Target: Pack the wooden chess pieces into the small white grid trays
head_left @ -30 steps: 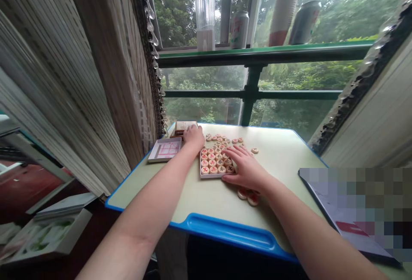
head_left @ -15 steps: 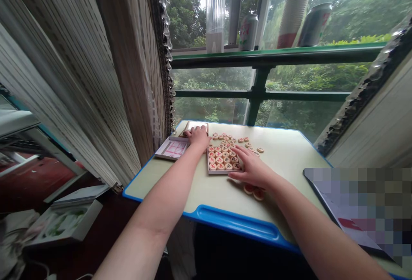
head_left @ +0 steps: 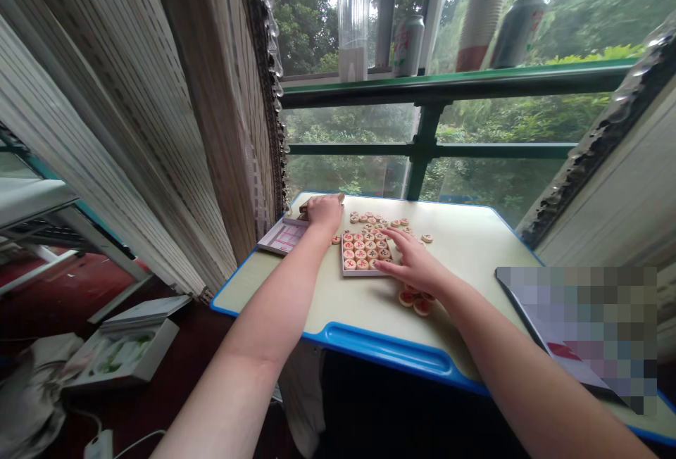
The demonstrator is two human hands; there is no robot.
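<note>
A shallow box [head_left: 364, 273] of round Chinese chess pieces, set in rows with red and dark characters, lies mid-table. My right hand [head_left: 417, 263] is at its right side, thumb and fingers spread apart over the edge pieces. Loose chess pieces [head_left: 415, 300] lie partly under that hand, and more loose pieces [head_left: 370, 219] are scattered behind the box. At the back left, my left hand [head_left: 324, 212] curls over a flat brown-edged object [head_left: 341, 198], most of which it hides. A box lid with a pink grid [head_left: 284, 236] lies beside the left wrist.
The table has a blue rim [head_left: 391, 357] with a groove at the front. A dark-edged flat sheet [head_left: 549, 332], partly pixelated, lies at the right. Cans [head_left: 409, 46] and stacked cups [head_left: 483, 15] stand on the window ledge. Curtains [head_left: 211, 93] hang at the left.
The view has tilted slightly. My left hand now covers more of the brown-edged object, which has shifted under it. My right hand stays by the box, its fingers slightly moved.
</note>
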